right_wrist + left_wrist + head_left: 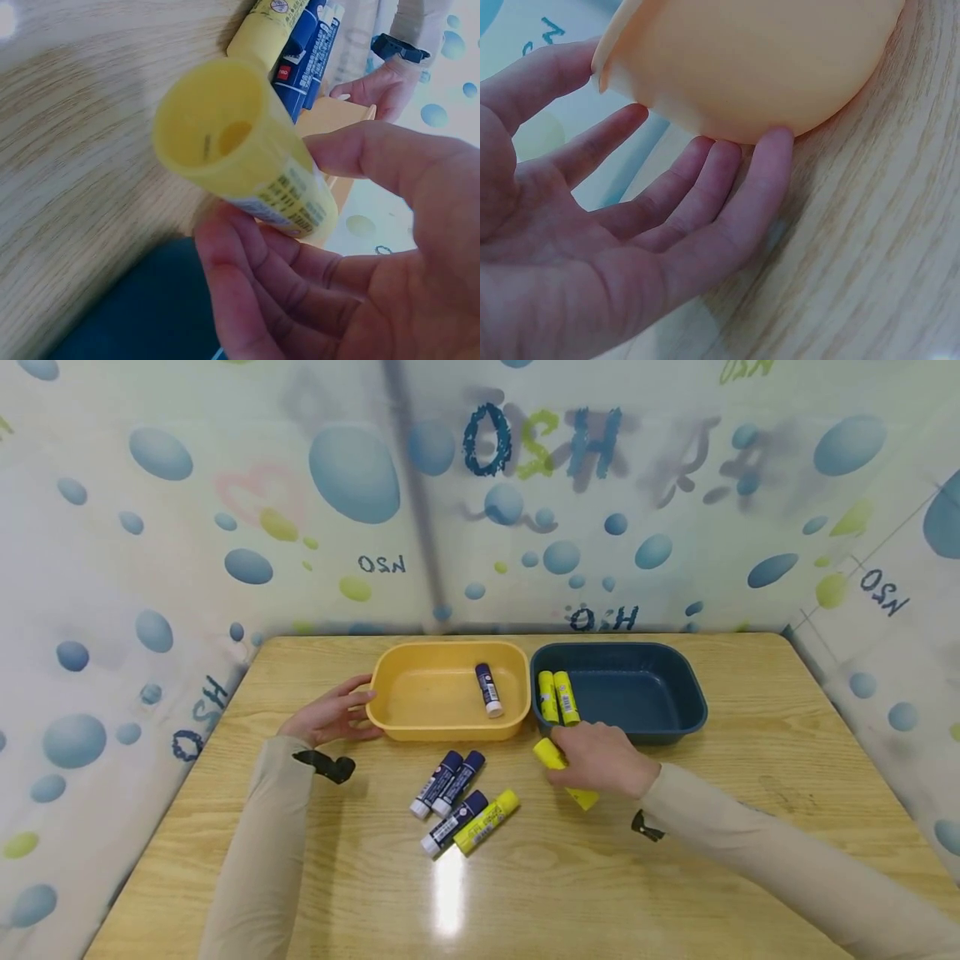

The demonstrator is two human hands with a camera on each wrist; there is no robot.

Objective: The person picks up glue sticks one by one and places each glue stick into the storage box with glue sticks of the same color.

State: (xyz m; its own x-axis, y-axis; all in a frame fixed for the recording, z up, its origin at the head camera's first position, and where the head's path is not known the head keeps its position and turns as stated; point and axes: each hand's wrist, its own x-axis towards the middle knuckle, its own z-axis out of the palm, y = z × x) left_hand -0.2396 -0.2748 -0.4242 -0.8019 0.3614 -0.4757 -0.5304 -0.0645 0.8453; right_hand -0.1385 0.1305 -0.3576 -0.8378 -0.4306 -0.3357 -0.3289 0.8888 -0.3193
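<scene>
My right hand (pixel 603 758) pinches a yellow glue stick (pixel 551 753) between thumb and fingers, just in front of the dark blue bin (pixel 693 714). In the right wrist view, the hollow end of that glue stick (pixel 214 112) faces the camera. My left hand (pixel 333 714) touches the left end of the orange bin (pixel 405 731), its fingers lightly bent against the outer wall, as the left wrist view shows. One navy glue stick (pixel 488 690) lies in the orange bin. Two yellow glue sticks (pixel 566 697) lie side by side at the left of the dark blue bin.
In front of the bins, three navy glue sticks (pixel 453 824) and one yellow glue stick (pixel 487 822) lie on the wooden table (pixel 390 902). The two bins stand side by side near the back edge, before a patterned curtain (pixel 480 543).
</scene>
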